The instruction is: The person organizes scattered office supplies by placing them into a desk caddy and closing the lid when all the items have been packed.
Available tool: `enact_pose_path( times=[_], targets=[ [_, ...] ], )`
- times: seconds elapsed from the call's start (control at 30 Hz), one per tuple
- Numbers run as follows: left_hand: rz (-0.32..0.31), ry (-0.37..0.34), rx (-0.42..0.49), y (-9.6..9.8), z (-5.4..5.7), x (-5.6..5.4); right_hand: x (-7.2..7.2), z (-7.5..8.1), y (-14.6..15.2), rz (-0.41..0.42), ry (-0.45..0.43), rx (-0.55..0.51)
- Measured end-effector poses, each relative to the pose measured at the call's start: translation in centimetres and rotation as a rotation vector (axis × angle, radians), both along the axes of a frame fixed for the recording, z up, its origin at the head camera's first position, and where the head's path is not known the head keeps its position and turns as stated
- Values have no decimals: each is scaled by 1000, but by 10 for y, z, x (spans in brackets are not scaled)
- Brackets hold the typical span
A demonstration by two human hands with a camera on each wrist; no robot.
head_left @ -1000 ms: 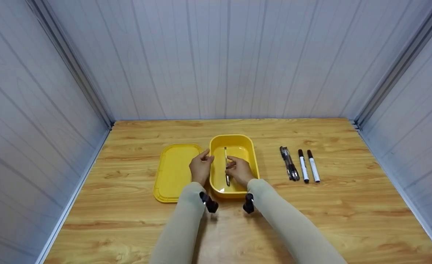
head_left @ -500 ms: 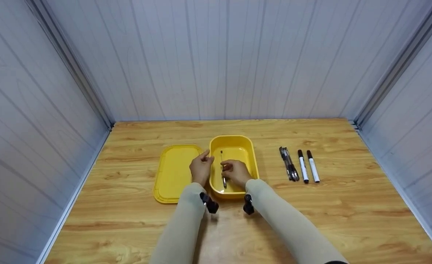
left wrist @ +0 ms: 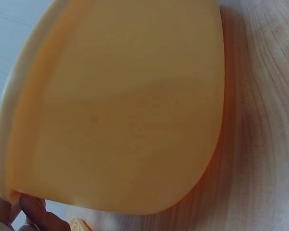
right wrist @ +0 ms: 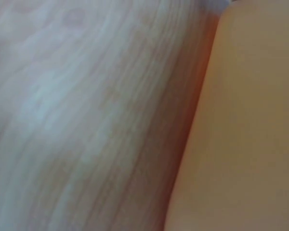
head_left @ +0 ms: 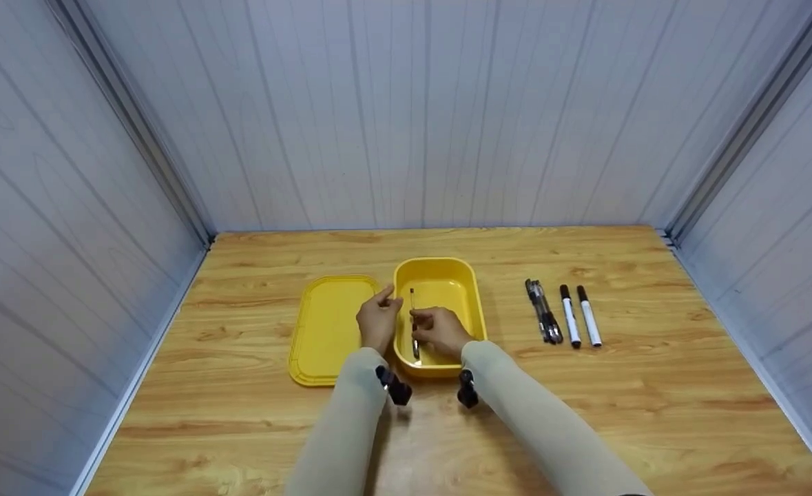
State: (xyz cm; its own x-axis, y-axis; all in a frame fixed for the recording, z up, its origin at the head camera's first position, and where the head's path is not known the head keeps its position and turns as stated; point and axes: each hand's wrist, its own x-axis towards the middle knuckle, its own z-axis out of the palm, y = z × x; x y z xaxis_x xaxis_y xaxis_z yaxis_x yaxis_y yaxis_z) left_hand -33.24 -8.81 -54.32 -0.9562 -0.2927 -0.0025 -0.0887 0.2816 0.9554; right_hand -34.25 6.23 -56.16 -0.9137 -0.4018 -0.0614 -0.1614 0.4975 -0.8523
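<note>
A yellow plastic box (head_left: 479, 297) stands uncovered on the table. My left hand (head_left: 377, 322) grips its left rim; in the left wrist view the fingers (left wrist: 36, 211) curl under the rim's edge. Inside the box, my right hand (head_left: 441, 332) pinches a slim clear-and-black pen (head_left: 416, 348) between thumb and fingers. The pen lies lengthwise close to the left wall, and whether it touches the bottom I cannot tell. Only the box's outer wall (right wrist: 245, 125) and the tabletop show in the right wrist view, not the hand.
A flat yellow lid (head_left: 326, 331) lies left of the box, partly under the left hand. Right of the box are a few black-and-clear pens (head_left: 545, 311) side by side and two white markers with black caps (head_left: 570, 317). Panel walls (head_left: 426, 117) border the wooden table.
My right hand has carried the pen leftward and slightly nearer inside the box, toward its left wall. My left hand keeps its place on the rim.
</note>
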Motion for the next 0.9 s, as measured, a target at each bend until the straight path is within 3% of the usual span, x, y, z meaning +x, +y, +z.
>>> enact_pose_path(
  times=[0.2,0.9],
  targets=[
    [-9,8,9,0,1,2,1,0,0,48,34,16],
    [-7,44,-5,0,0,1,-1,-2,-2,30,31,70]
  ],
)
